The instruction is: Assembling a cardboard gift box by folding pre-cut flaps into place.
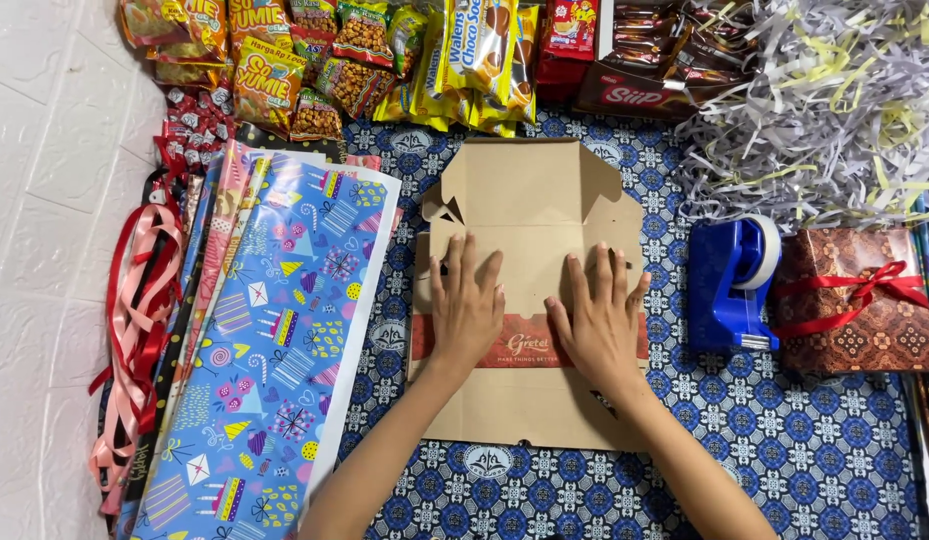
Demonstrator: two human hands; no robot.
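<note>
- Head view shows me a flat brown cardboard box [529, 300] lying in the middle of a blue patterned cloth [814, 430], its tabbed flaps opened out at the far end.
- I see a red band with pale lettering running across the box from left to right, a little nearer than its middle; the rest of the card is plain and unmarked.
- My left hand [466, 312] lies palm down on the box, fingers straight and slightly spread, gripping nothing.
- My right hand [599, 320] rests flat just beside it, fingers likewise fanned apart, its heel on the red band.
- I see both wrists crossing the near half of the box.
- To the left, just beside the box, lie sheets of wrapping paper [274, 340], the top one blue with party motifs, and beyond them red and pink ribbons [134, 330].
- To the right stand a blue tape dispenser [732, 280] and, next to it, a wrapped gift [859, 300] in brown patterned paper tied with red ribbon.
- At the far edge I see snack packets [384, 55], and at the far right a heap of shredded paper [824, 110].
</note>
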